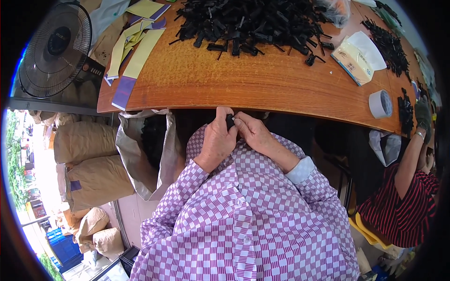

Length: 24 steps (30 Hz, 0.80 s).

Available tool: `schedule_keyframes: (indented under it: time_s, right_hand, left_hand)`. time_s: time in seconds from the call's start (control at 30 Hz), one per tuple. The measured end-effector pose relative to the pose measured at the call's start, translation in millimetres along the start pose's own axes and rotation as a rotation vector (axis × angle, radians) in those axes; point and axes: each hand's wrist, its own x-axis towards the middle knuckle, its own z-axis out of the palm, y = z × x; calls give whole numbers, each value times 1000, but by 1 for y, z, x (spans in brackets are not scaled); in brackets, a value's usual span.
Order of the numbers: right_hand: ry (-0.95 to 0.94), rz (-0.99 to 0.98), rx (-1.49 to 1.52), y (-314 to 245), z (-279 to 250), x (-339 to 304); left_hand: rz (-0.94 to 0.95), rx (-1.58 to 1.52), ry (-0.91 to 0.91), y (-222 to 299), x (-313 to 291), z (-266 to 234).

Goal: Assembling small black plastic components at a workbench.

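My left hand [217, 137] is closed around a small black plastic part [229, 122] at the front edge of the wooden table [197, 89]. The fingertips of my right hand [253, 131] pinch the same part from the other side, beside a tiny pale spot. Most of the part is hidden by my fingers. Beyond my hands, a large heap of similar black plastic parts [253, 23] covers the back of the table. One loose black part [311, 59] lies at the heap's right front.
Yellow and purple paper strips [136, 61] lie at the left, by a black fan [58, 44]. A tissue pack [351, 63] and a tape roll [380, 104] are at the right. An open sack [136, 159] hangs below the table's left. A gloved co-worker's hand [423, 114] is far right.
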Motion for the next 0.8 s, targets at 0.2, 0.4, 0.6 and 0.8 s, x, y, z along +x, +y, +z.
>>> schedule_keyframes:
  time_s: [0.2,0.4,0.6,0.8]
  right_hand:
    - [27,18,37,10,6,2]
    - [65,16,216,4,5,2]
    - [53,16,214,0,1,-1]
    - [8,118,340,-6,-1,-2]
  left_hand:
    - [8,93,32,6,-1,-1]
    - [-56,-119,48,0,4,1]
    - [-328,-1197,-68,-6,0,-27]
    - [-439,-1470,-58,-15,-6,-31]
